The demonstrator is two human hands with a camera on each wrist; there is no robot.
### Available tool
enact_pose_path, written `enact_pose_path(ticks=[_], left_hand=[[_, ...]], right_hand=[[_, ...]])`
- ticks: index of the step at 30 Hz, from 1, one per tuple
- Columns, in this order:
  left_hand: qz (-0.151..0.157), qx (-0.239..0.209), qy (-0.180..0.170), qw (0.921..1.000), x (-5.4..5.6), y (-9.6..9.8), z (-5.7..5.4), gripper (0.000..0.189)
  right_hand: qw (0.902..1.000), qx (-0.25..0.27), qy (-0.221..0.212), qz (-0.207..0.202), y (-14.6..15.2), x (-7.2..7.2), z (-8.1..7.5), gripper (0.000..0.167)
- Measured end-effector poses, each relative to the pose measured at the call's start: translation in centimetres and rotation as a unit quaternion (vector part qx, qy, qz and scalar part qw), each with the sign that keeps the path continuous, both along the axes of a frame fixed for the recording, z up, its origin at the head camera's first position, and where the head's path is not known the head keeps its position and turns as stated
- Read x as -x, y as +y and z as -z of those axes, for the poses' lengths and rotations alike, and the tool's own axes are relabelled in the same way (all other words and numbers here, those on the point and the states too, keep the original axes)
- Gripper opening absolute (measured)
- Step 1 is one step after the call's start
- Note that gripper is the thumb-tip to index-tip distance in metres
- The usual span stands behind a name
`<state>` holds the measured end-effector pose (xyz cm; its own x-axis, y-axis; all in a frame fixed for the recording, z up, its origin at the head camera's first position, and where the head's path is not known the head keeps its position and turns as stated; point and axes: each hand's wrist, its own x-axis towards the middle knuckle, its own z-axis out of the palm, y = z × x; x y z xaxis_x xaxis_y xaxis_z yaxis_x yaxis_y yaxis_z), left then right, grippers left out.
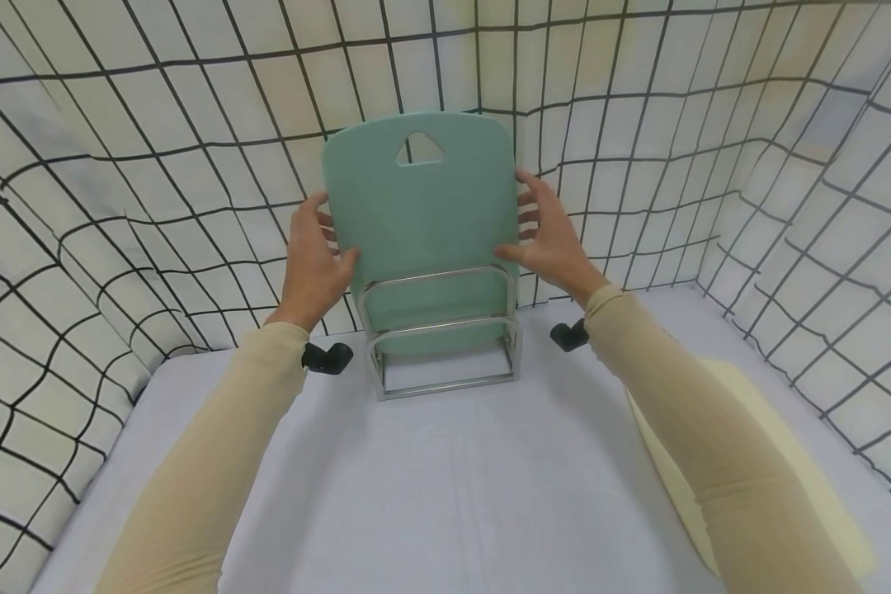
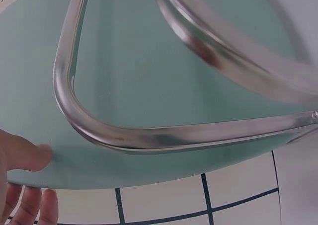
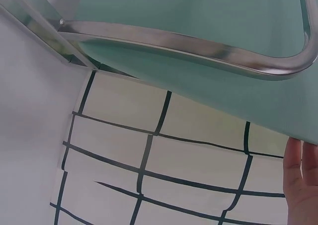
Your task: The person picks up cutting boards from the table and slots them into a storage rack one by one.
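Observation:
A mint-green cutting board with a cut-out handle hole stands upright in a shiny metal wire rack. My left hand grips its left edge, thumb on the front face and fingers around the side. On the opposite edge, my right hand holds the board the same way. The left wrist view shows the thumb pressed to the green surface near the rack's bent tube. In the right wrist view, fingers touch the board's rim; the thumb is out of sight there.
A pale yellow flat sheet or board lies on the white tabletop, partly hidden beneath my right forearm. White cloth walls with a black grid enclose the table at the back and both sides, close behind the rack.

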<state>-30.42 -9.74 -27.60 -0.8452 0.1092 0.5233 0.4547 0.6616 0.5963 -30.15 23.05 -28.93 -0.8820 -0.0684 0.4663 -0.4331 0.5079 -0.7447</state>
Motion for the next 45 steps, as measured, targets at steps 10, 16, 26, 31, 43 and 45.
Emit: enact_pose_path(ticks=[10,16,26,31,43,45], left_hand=[[-0.010,0.010,0.013,0.9998,-0.5,-0.6,0.2,0.072],[-0.014,0.013,0.027,0.9994,-0.7,-1.0,0.4,0.070],[-0.006,-0.016,0.018,0.9997,-1.6,-1.5,1.1,0.064],[-0.013,-0.023,0.003,0.9997,-2.0,-1.8,1.7,0.063],[-0.013,-0.029,-0.004,0.9995,-2.6,-2.0,2.5,0.062],[-0.014,-0.030,-0.007,0.9994,-2.7,-2.0,2.6,0.062]], right_hand=[[0.9999,-0.013,-0.008,0.002,0.3,-0.7,0.5,0.104],[0.9998,-0.017,-0.008,0.011,0.7,-1.1,0.7,0.104],[0.9982,-0.045,-0.015,0.036,1.3,-2.4,0.9,0.098],[0.9977,-0.056,-0.017,0.034,1.8,-3.0,1.2,0.097],[0.9985,-0.048,-0.009,0.025,2.6,-4.0,2.1,0.092],[0.9989,-0.042,-0.008,0.021,2.9,-4.1,2.3,0.091]])
